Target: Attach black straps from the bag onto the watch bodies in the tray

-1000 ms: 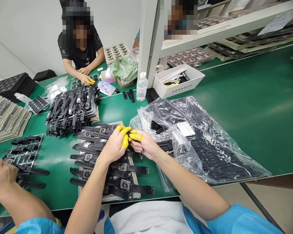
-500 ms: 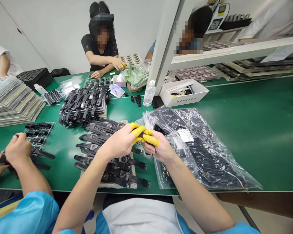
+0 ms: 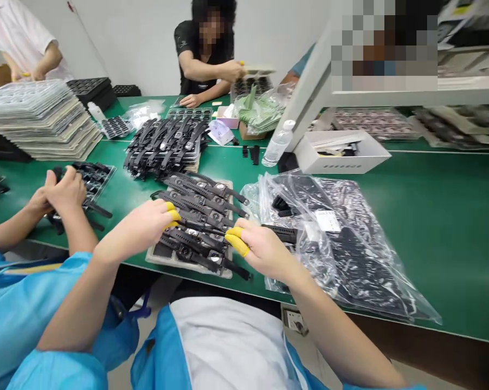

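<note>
My left hand (image 3: 145, 222), with yellow finger cots on its fingertips, is closed in a pinch on one end of a black watch strap (image 3: 204, 227). On the other side my right hand (image 3: 264, 246), also in yellow finger cots, pinches the same watch, which is stretched between both hands. A holed strap end (image 3: 281, 233) sticks out beyond my right hand. Fingers partly hide the held watch. Right below lies a beige tray (image 3: 157, 259) carrying rows of black smartwatches (image 3: 216, 216) with their straps laid crosswise.
To the right lies a clear plastic bag (image 3: 358, 260) of black straps. Behind stand a water bottle (image 3: 277, 146), a white box (image 3: 346, 160) and a watch pile (image 3: 163, 146). A co-worker's hands (image 3: 68, 189) are at the left; another person sits opposite.
My hands were together near the bag's left edge; now they are apart over the tray, the left one farther left, with the watch drawn out between them. The camera view has shifted.
</note>
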Action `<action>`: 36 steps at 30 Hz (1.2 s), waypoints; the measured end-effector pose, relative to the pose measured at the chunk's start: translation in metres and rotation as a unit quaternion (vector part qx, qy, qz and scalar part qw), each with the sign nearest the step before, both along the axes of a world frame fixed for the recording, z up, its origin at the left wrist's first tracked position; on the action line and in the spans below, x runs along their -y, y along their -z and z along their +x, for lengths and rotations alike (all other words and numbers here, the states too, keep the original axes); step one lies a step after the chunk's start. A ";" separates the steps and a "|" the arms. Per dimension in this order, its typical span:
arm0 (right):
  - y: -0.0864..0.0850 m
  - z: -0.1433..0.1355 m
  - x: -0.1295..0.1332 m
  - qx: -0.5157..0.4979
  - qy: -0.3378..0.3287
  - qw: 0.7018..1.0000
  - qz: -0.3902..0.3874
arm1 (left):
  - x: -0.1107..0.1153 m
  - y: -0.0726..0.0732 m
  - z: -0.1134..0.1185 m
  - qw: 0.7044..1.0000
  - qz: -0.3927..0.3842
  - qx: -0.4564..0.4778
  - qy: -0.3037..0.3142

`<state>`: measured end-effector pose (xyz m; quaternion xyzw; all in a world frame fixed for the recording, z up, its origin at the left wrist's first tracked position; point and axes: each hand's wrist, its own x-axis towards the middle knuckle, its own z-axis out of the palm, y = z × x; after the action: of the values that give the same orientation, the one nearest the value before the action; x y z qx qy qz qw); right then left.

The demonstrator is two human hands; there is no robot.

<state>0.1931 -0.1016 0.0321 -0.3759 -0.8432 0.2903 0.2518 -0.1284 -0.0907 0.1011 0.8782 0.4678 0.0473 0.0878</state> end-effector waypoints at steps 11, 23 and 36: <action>0.018 -0.111 0.038 0.271 -0.111 0.955 0.039 | 0.033 0.050 -0.065 0.983 -0.104 -0.115 -0.097; 0.014 -0.113 0.029 0.254 -0.115 0.960 -0.036 | 0.032 0.055 -0.078 0.984 -0.120 -0.066 -0.115; -0.012 -0.061 -0.027 0.220 -0.064 0.973 -0.010 | 0.128 0.122 -0.036 0.892 -0.043 0.116 -0.435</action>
<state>0.1321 -0.0747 0.0441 -0.3785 -0.8972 0.2243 0.0370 -0.1641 -0.2185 -0.0213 0.5707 0.7910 0.1619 0.1498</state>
